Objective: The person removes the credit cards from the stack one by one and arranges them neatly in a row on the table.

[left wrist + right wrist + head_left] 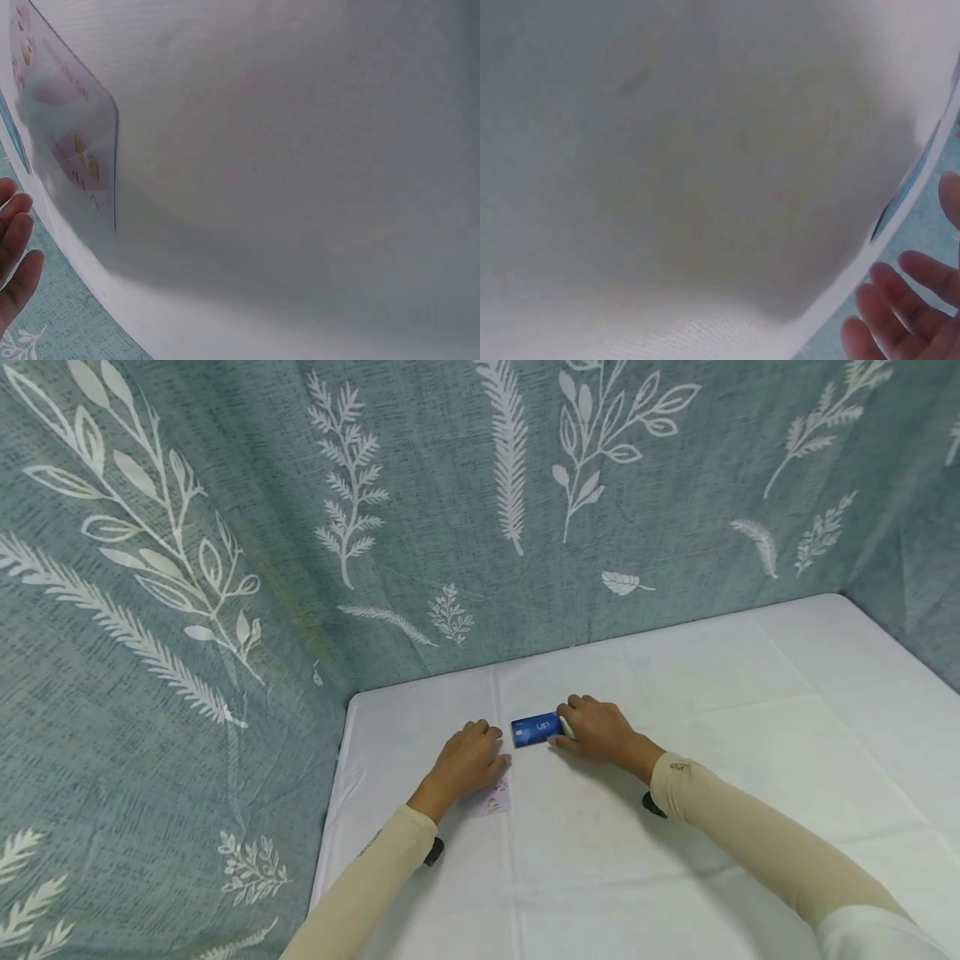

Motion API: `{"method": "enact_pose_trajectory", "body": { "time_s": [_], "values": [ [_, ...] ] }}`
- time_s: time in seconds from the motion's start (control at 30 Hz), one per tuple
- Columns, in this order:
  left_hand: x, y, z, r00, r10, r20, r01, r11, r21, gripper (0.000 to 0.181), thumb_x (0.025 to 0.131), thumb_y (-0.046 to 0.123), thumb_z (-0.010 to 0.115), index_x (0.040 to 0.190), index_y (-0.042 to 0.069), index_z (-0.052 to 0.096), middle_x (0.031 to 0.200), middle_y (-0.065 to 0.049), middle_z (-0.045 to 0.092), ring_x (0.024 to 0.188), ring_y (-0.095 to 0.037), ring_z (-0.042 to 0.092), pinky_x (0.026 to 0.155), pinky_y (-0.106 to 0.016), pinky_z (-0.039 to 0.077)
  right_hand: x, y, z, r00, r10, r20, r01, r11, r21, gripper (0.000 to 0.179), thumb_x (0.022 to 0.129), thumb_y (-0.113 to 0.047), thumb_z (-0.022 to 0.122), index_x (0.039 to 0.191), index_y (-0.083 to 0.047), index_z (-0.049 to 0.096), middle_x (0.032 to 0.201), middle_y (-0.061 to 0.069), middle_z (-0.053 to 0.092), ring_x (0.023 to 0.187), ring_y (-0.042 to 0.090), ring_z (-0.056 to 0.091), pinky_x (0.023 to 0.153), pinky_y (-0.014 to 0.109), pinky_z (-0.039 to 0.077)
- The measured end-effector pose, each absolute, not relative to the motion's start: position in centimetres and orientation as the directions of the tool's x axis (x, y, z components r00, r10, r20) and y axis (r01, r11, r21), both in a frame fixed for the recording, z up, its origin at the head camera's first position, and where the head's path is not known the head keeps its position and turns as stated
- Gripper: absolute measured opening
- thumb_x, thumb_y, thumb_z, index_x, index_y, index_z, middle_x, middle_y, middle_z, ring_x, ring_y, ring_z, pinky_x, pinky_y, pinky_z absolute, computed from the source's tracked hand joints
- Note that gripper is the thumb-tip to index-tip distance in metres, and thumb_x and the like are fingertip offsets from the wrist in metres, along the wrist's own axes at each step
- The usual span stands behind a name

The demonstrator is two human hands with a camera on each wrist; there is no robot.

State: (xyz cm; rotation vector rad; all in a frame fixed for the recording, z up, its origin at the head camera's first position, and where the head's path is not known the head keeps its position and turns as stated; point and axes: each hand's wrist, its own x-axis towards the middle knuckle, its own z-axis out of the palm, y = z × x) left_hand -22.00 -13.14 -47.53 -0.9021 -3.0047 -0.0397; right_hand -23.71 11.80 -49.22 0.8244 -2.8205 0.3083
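Note:
A blue bank-style card marked "VIP", with a chip at its left, lies on the white table. My right hand is at the card's right end, thumb near the lower edge and fingers by the upper corner. In the right wrist view its fingers look loosely bent and spread, and contact with the card is unclear. To the card's left, my left hand rests with fingers apart, holding nothing visible. Partly under it lies a pale pinkish printed card, seen larger in the left wrist view.
A white cloth with fold creases covers the table. Behind and to the left hangs a teal curtain with white leaf patterns, meeting the table's back and left edges. Dark wrist devices sit under both sleeves.

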Motion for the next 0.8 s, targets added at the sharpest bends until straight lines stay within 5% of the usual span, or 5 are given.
{"method": "enact_pose_trajectory", "body": {
  "time_s": [0.8],
  "values": [
    [-23.2,-11.8,-47.4,-0.827,0.561,-0.015,0.561,0.827,-0.036,0.052,0.092,0.043,0.057,0.125,0.002,0.057,0.112,-0.012,0.057,0.099,-0.023,0.055,0.082,-0.036,0.049,-24.6,11.9,-49.4,-0.802,-0.547,0.24,-0.583,0.805,-0.111,0.057,0.081,-0.054,0.067,0.107,-0.003,0.064,0.094,0.011,0.062,0.081,0.022,0.058,0.06,0.035,0.05]
  ]
}}
